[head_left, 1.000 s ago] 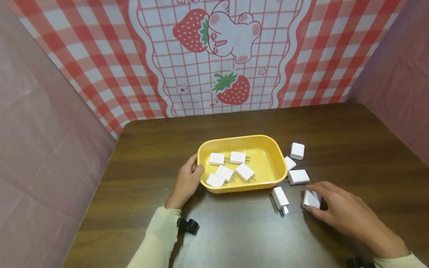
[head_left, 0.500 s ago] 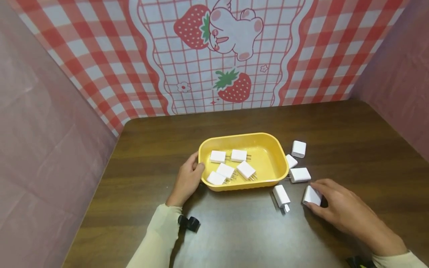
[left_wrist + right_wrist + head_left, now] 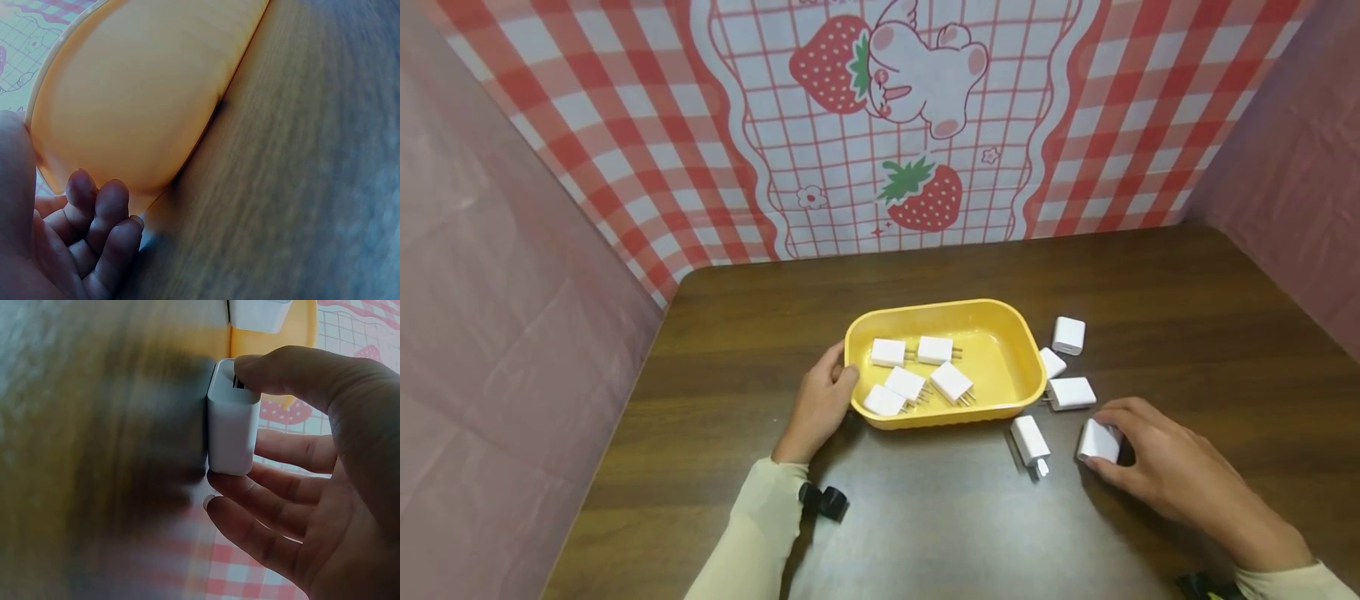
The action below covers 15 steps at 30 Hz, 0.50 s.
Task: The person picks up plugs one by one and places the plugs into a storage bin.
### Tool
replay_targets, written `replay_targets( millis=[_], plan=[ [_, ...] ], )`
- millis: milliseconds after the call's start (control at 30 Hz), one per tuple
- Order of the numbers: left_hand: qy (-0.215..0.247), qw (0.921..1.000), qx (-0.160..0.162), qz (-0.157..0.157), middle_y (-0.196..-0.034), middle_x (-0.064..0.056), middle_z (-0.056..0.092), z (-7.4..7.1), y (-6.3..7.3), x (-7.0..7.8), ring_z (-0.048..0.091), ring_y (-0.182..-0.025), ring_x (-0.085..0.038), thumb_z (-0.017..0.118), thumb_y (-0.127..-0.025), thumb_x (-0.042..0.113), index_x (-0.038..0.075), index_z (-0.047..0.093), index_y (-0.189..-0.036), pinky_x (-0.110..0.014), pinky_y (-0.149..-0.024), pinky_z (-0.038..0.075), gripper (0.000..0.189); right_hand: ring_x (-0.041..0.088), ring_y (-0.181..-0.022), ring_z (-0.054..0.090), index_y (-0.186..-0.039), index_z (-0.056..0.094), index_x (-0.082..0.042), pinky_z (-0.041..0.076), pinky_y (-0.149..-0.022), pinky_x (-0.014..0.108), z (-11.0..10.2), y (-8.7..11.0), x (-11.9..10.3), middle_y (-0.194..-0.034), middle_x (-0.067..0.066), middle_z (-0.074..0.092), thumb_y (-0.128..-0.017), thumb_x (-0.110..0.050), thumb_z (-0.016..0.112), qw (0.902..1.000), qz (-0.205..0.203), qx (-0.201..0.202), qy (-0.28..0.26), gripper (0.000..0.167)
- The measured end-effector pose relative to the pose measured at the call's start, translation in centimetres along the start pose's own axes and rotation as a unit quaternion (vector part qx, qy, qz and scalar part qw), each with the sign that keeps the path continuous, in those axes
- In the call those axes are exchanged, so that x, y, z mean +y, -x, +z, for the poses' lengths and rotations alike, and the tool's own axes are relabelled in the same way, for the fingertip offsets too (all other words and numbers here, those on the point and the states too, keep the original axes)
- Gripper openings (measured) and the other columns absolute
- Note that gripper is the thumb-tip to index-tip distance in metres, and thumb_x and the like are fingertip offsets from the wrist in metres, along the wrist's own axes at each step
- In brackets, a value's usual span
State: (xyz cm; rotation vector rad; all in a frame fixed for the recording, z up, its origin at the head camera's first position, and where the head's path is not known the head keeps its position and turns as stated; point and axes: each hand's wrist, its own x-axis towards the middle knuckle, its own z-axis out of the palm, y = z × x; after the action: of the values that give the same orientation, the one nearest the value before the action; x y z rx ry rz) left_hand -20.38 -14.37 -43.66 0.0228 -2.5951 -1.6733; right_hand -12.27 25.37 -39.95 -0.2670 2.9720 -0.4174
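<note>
My left hand (image 3: 822,404) holds the left end of a yellow plastic tray (image 3: 940,419), thumb at the rim and fingers against the outer wall. In the left wrist view the curled fingers (image 3: 112,206) show beside that wall. Several white plug chargers, one of them a charger (image 3: 951,382) with its prongs toward the lower right, lie inside the tray. Right of the tray, my right hand (image 3: 1180,471) pinches a white charger (image 3: 232,431) between thumb and fingers, still on the table. The thumb covers part of the end with its port.
Close to the tray's right end lie more white chargers: one standing off at the back (image 3: 1068,335), one partly behind the rim (image 3: 1051,362), a sideways charger (image 3: 1072,393) and a front charger (image 3: 1030,442). A checked strawberry cloth (image 3: 925,196) hangs behind the wooden table (image 3: 752,333).
The head view has shifted slightly. Both hands, the tray and the chargers keep nearly the same places, with the right hand still at the same charger.
</note>
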Motion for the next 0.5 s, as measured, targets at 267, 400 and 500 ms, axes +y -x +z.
replay_targets(
  millis=[267, 400, 500],
  plan=[
    [0.002, 1.0, -0.004, 0.002, -0.073, -0.005, 0.057, 0.0, 0.14, -0.07, 0.052, -0.059, -0.019, 0.053, -0.094, 0.025, 0.013, 0.054, -0.145, -0.032, -0.055, 0.044, 0.052, 0.042, -0.11, 0.057, -0.123, 0.065, -0.002, 0.047, -0.084, 0.065, -0.06, 0.23, 0.22, -0.128, 0.022, 0.054, -0.075, -0.047, 0.084, 0.9997, -0.015, 0.02, -0.001, 0.069],
    [0.005, 1.0, -0.005, 0.004, -0.074, -0.005, 0.058, -0.01, 0.12, -0.04, 0.053, -0.059, -0.018, 0.053, -0.094, 0.024, 0.014, 0.054, -0.145, -0.032, -0.055, 0.044, 0.052, 0.042, -0.109, 0.057, -0.123, 0.064, -0.003, 0.048, -0.083, 0.065, -0.18, 0.24, 0.26, -0.128, 0.021, 0.054, -0.075, -0.045, 0.085, 0.9996, -0.014, 0.023, -0.006, 0.067],
    [0.008, 1.0, -0.005, 0.002, -0.074, -0.005, 0.058, -0.06, 0.15, 0.03, 0.053, -0.059, -0.018, 0.053, -0.095, 0.024, 0.013, 0.053, -0.145, -0.032, -0.056, 0.045, 0.052, 0.041, -0.109, 0.057, -0.124, 0.062, -0.003, 0.048, -0.082, 0.065, -0.4, 0.19, 0.39, -0.129, 0.022, 0.054, -0.075, -0.044, 0.085, 0.9997, -0.008, 0.02, -0.012, 0.068]
  ],
)
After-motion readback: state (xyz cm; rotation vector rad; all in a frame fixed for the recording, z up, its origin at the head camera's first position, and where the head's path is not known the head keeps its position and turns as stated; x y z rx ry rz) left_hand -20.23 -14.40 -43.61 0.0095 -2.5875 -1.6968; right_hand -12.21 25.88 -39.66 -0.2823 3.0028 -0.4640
